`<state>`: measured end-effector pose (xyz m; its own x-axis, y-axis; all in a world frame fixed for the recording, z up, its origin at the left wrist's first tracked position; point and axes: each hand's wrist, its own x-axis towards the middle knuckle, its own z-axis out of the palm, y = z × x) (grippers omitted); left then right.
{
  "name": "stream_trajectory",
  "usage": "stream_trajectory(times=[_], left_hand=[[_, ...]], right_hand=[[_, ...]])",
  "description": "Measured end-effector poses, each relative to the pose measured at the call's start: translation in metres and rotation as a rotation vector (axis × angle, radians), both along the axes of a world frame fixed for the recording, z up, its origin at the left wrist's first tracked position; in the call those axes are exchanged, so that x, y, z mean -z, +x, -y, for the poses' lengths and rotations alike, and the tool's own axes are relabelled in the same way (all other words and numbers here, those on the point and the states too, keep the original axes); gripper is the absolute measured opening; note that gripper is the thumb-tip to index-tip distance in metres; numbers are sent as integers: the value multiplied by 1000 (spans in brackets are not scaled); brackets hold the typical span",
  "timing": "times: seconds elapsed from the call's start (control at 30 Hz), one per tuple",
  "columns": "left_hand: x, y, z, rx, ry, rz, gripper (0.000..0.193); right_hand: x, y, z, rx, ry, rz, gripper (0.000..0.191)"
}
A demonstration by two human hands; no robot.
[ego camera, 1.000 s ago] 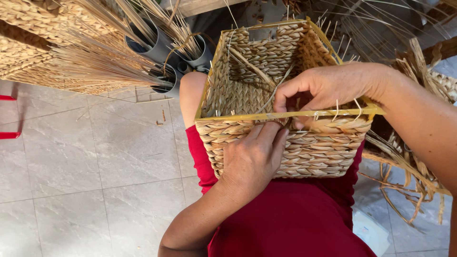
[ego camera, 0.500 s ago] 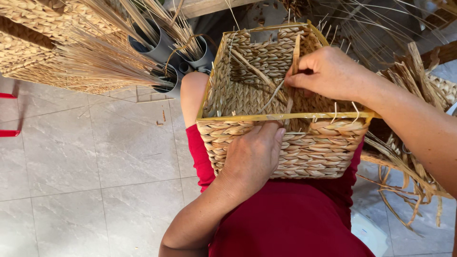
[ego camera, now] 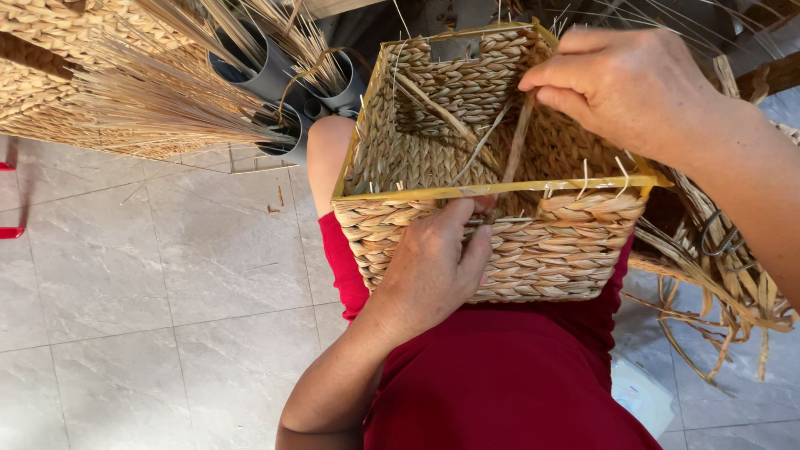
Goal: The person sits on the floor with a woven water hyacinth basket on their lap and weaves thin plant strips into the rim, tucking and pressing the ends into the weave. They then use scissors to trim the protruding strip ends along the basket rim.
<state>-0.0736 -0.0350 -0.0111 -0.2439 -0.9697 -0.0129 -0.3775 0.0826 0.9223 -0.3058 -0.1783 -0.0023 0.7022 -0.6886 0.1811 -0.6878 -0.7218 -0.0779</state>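
Basket [ego camera: 500,250]: rests on the lap, against the red garment [ego camera: 517,375], its open mouth turned to the camera.
Done: walls look woven up to the yellow rim [ego camera: 500,190]; near wall is full, tight plait.
Left: by my reading, loose ends stick up along the rim, and one strand [ego camera: 515,150] is not yet tucked in.
Left hand [ego camera: 433,271]: pressed on the near wall, thumb up at the rim.
Right hand [ego camera: 625,87]: fingers pinched on the strand inside the basket.
Spare reeds [ego camera: 717,275]: heaped just right of the basket.

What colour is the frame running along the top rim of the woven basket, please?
Yellow: the thin rim frame atop the tan woven rectangular basket, clearest in the head view.
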Motion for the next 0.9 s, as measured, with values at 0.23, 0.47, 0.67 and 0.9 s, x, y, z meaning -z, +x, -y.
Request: stream_trajectory(times=[0.23,0.47,0.67,0.9], left_hand=[[6,-5,1,-36,-66,132,22],[16,-5,4,30,-129,269,20],[26,-6,0,35,-234,330,21],[32,-8,-2,33,-90,363,37]], right_hand=[[-17,16,-5,311,1056,398,19],[-10,39,-7,312,1277,274,18],[-7,46,-10,318,1237,146,23],[1,50,-12,258,1315,127,18]])
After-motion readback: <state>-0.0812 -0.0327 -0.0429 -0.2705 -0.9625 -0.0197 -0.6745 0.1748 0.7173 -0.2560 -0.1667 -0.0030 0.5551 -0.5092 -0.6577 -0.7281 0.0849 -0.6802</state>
